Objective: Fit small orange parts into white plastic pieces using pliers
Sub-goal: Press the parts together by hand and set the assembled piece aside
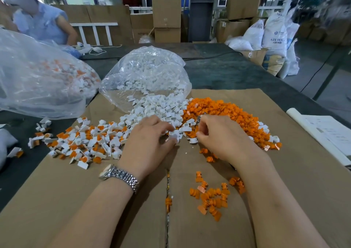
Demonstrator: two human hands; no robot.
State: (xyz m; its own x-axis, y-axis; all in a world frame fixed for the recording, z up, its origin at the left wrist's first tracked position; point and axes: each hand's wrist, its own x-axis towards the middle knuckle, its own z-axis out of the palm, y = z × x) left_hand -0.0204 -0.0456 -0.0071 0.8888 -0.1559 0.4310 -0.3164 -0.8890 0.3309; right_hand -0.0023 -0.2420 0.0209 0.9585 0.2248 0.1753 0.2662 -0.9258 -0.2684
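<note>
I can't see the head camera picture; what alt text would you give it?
Two bare hands work at a cardboard sheet: the left hand holds a white plastic piece, the right hand grips pliers, mostly hidden. A white pile spills from a clear bag beside an orange pile; assembled pieces lie at left.

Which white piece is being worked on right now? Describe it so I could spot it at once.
Start at the brown cardboard sheet and find the two hands at its middle. The white piece sits at the fingertips of the left hand, the one with the wristwatch. Unlike the loose white pieces heaped behind it, fingers hold it.
</note>
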